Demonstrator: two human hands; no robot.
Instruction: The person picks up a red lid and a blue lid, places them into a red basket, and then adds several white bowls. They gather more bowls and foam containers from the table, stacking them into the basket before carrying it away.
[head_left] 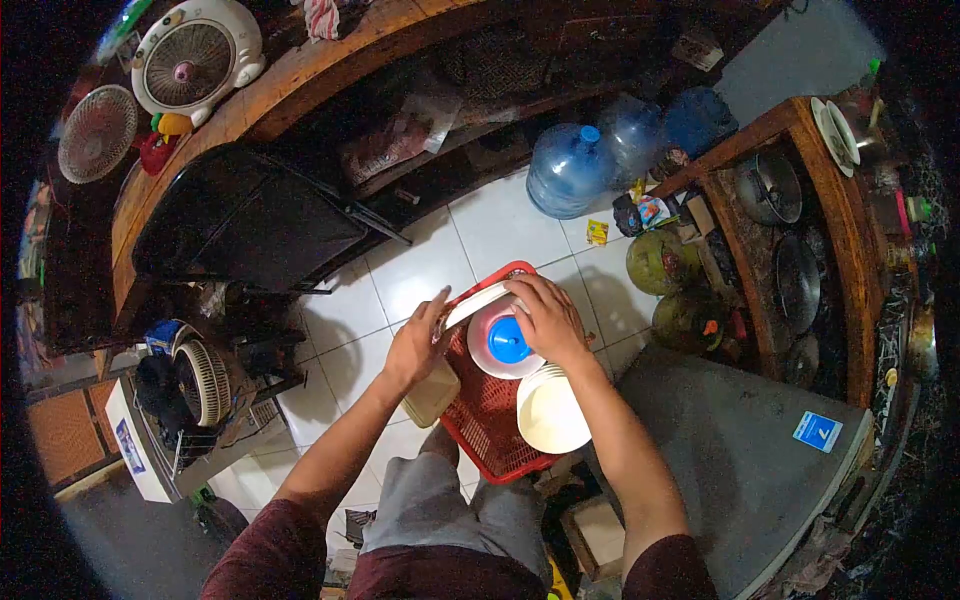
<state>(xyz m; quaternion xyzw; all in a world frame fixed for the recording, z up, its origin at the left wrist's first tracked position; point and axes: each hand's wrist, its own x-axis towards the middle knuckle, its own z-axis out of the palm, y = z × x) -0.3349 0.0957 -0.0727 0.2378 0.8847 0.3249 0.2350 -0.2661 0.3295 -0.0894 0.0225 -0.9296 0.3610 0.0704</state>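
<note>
A pale, flat white piece with a rounded edge (478,304) is held tilted, nearly edge-on, between my two hands. My left hand (418,338) grips its left end, and the fingers of my right hand (545,318) curl over its right end; I cannot tell whether it is a lid or a plate. Below it, a red plastic basket (475,437) holds a pinkish-white tub (482,357) with a round blue piece (510,343) inside. A stack of cream-white tubs (553,414) sits at the basket's right side. Close under my left wrist is a beige container (436,393).
Blue water jugs (570,172) stand on the white tiled floor (505,228) beyond the basket. Green gas cylinders (660,262) and a wooden pan rack (838,240) are on the right. A grey-topped surface (735,425) borders my right arm. A black folding chair (255,215) stands left.
</note>
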